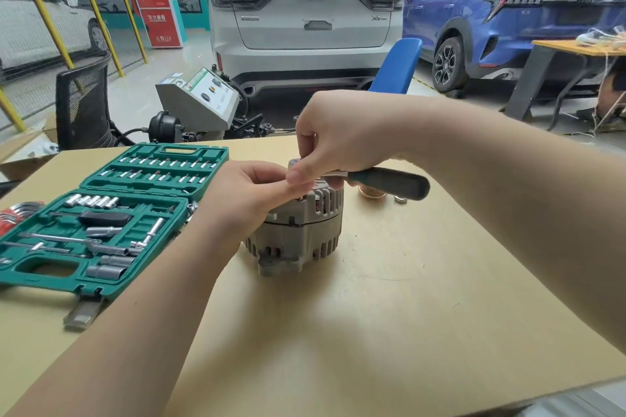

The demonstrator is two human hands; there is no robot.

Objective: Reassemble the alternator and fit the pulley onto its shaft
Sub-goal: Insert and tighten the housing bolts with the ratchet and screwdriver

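Note:
The grey alternator (298,230) stands upright in the middle of the table, both housing halves together. My left hand (247,193) rests against its upper left side, fingers reaching over the top. My right hand (335,139) grips the head of a ratchet wrench (389,181) held over the alternator's top; its dark green handle sticks out to the right. The grooved pulley (371,195) lies on the table behind the handle, with a nut (400,199) beside it. The wrench's socket end is hidden under my fingers.
An open green socket set case (111,213) lies at the left with several sockets and extension bars. Red-sleeved hex keys (17,213) sit at the far left edge. Beyond the table (406,298) are a black chair, a blue chair, a grey machine and parked cars.

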